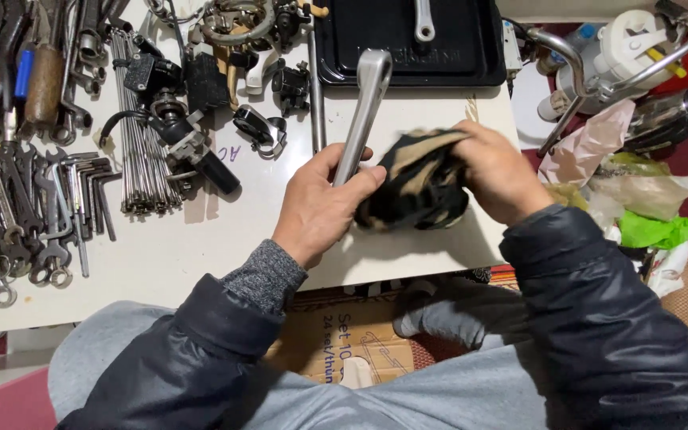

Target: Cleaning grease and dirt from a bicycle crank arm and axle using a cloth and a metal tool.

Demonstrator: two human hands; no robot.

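The silver metal crank arm (362, 111) is in your left hand (320, 209), held by its lower end with the fingers closed around it, thumb over the front. Its long axis runs up and slightly to the right from that grip, so the free, rounded end points away from you toward the black tray (487, 48) at the far edge of the tabletop (201, 231). The arm stands tilted above the surface, not lying on it.

Your right hand (499, 171) is closed on a bunched black and tan rag (420, 187), pressed against the lower part of the crank arm just beside your left fingers. So the rag meets the arm from the right, close to where you hold it, and the long upper stretch of metal lies bare above both hands.

To the left lie a bundle of thin spokes (141, 143), a row of hex keys (89, 191) and a spread of wrenches (9, 231). Small black bike parts (193, 87) sit behind them. To the right, off the tabletop, are crumpled plastic bags (639, 191) and a curved chrome bar (579, 72).
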